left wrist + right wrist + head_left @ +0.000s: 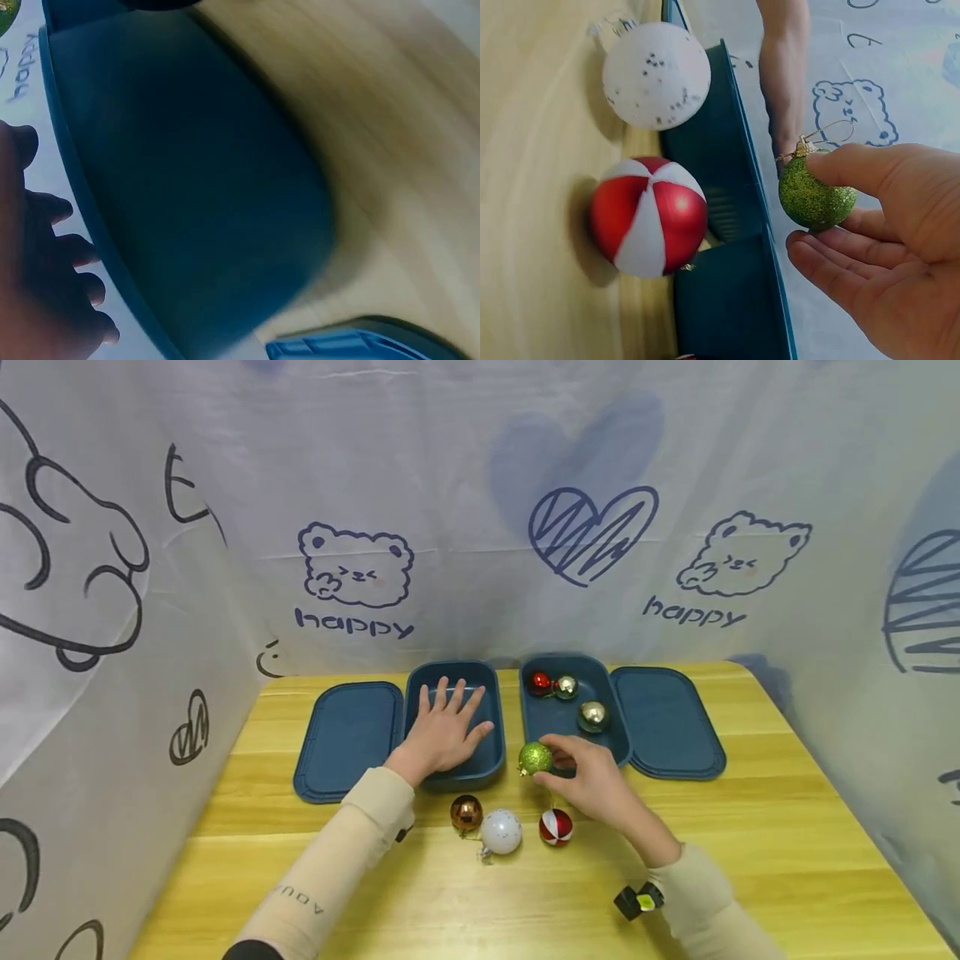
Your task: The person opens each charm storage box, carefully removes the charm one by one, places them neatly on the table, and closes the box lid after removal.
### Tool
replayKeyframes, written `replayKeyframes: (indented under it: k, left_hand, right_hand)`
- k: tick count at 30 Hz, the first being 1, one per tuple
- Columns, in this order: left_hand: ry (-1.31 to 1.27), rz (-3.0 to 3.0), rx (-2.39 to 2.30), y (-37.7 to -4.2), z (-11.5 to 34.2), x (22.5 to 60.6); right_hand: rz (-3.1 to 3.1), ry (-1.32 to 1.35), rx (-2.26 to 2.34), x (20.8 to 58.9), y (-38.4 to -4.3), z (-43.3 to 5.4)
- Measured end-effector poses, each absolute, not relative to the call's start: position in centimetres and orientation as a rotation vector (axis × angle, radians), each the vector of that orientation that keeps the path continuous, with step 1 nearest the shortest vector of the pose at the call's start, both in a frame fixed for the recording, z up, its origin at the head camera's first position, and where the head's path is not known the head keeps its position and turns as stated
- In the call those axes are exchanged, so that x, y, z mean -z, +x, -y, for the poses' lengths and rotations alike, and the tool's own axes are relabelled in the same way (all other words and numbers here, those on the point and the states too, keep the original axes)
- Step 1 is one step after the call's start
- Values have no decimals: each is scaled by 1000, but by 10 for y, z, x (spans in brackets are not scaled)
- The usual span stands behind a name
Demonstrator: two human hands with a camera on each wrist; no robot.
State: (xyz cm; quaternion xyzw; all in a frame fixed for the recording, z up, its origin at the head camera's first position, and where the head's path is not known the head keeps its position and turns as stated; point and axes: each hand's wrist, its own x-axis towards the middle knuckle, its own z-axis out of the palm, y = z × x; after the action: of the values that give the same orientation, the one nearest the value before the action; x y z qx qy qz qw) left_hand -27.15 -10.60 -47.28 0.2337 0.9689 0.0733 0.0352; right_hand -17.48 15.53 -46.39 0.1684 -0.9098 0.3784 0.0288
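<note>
A glittery green Christmas ball (535,758) is pinched between the thumb and fingers of my right hand (592,777), near the front left corner of the right blue box (531,718). That box holds a red ball (540,683) and two gold balls (593,717). My left hand (444,731) is spread with straight fingers over the left blue box (491,760); whether it touches the inside I cannot tell. On the table in front lie a copper ball (467,812), a white speckled ball (501,832) and a red-and-white ball (649,216).
A blue lid (352,739) lies left of the left box, another blue lid (667,722) right of the right box. The wooden table (765,852) ends at a white printed cloth (465,527) behind and at both sides.
</note>
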Motion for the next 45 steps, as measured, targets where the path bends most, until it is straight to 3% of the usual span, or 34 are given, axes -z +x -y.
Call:
replayKeyframes:
  k: [20, 45]
  left_hand:
    - [913, -2869, -65, -274, 60, 477]
    - [956, -2855, -94, -277, 52, 488]
  right_hand:
    - [2751, 807, -1199, 478, -136, -136]
    - [2671, 1110, -1237, 498, -92, -103]
